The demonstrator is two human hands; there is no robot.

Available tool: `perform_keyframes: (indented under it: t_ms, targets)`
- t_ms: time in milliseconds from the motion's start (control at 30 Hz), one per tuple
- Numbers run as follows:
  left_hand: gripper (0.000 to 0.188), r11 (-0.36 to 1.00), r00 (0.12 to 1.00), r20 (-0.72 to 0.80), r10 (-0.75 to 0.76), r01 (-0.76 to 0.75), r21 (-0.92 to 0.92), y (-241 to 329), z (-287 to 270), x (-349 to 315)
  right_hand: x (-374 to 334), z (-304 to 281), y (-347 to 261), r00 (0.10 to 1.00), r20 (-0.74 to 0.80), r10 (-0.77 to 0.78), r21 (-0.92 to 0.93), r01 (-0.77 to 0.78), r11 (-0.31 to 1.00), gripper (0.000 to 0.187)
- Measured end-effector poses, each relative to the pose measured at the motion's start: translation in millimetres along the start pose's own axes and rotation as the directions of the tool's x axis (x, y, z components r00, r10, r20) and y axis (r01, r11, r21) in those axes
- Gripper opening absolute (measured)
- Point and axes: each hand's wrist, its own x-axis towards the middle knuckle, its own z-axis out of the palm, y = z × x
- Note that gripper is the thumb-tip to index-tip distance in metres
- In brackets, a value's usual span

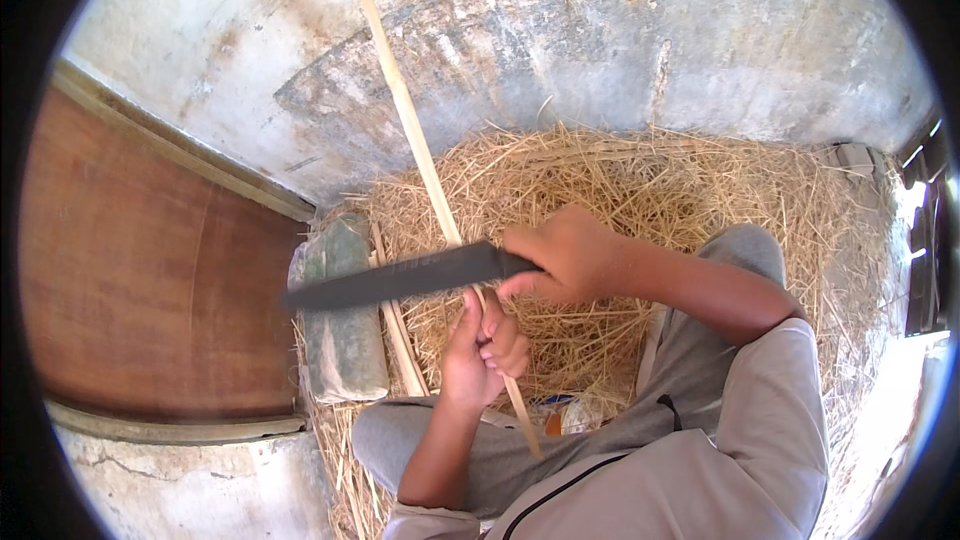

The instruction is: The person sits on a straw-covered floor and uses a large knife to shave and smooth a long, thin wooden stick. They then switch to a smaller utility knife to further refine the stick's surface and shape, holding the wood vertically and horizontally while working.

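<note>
A long black-bladed machete (400, 276) lies crosswise in front of me, its tip pointing left and slightly blurred. My right hand (565, 255) is closed around its handle. Below the blade, my left hand (485, 348) grips a long, pale strip that looks like bamboo or wood (415, 130). From a short tail under that fist, the strip runs up past the blade and leaves the view at the top. The blade crosses over the strip just above my left fingers; whether its edge touches the strip I cannot tell.
Loose straw (590, 180) covers the ground around my crossed legs. A greenish-grey block or log (345, 340) stands at left, with pale strips (402, 350) beside it. Further left is a brown wooden door (150, 270). A stained wall (600, 40) rises ahead.
</note>
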Motion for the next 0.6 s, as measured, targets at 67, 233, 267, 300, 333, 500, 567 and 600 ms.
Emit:
perform_keyframes:
  t_ms: [67,233,267,300,333,500,567,600]
  targets:
    - [0.048,0.999,1.000,-0.024,0.007,-0.006,0.040,2,-6,5,2,-1,6,0.980,-0.018,0.197,0.027,-0.196,0.980,0.045]
    - [0.049,0.999,0.999,-0.025,-0.027,0.027,0.021,5,-9,6,3,-20,10,0.955,-0.122,0.270,0.101,-0.259,0.961,0.044]
    - [0.049,0.999,0.999,-0.005,-0.033,0.033,0.005,6,-9,6,1,-20,10,0.959,-0.155,0.239,0.104,-0.225,0.969,0.044]
    - [0.049,0.999,0.999,-0.015,-0.037,0.037,0.004,6,-9,5,-2,-18,7,0.950,-0.248,0.191,0.164,-0.154,0.974,0.045]
    - [0.049,0.999,0.999,-0.025,-0.040,0.040,0.002,7,-10,5,-5,-15,5,0.928,-0.341,0.149,0.217,-0.076,0.973,0.046]
    - [0.048,1.000,0.999,-0.020,-0.030,0.030,0.009,9,-10,5,-8,-7,19,0.953,-0.295,0.074,0.167,-0.025,0.986,0.046]
    - [0.048,0.999,0.999,-0.011,-0.039,0.039,-0.031,9,-7,6,0,0,19,0.960,-0.149,0.235,0.095,-0.223,0.970,0.045]
    - [0.048,1.000,0.999,-0.038,-0.024,0.024,0.006,9,-9,7,0,1,19,0.962,-0.128,0.240,0.069,-0.233,0.970,0.045]
